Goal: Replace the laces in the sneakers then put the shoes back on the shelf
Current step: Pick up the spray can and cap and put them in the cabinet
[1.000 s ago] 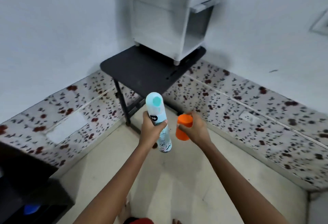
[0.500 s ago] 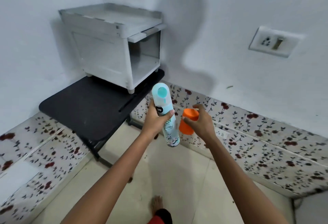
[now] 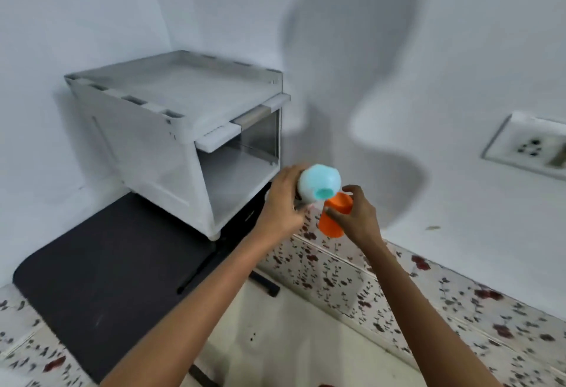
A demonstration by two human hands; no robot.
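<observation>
My left hand (image 3: 283,207) grips a pale blue spray can (image 3: 318,182), tipped so its top with the teal nozzle faces me. Just right of it, my right hand (image 3: 356,216) holds an orange cap (image 3: 335,213) with fingers curled round it. Can and cap are close together, almost touching. Behind my hands a white open-fronted shelf unit (image 3: 171,129) stands on a low black table (image 3: 116,270); the shelf's compartment holds nothing that I can see. No sneakers or laces are in view.
White walls meet in the corner behind the shelf. A wall socket (image 3: 530,144) sits at the right. A floral-patterned tiled ledge (image 3: 428,294) runs along the wall base, and cream floor (image 3: 291,340) lies below my arms.
The view has swung up and closer to the shelf. My left hand has tilted the spray can so its top points at me, nearer the orange cap.
</observation>
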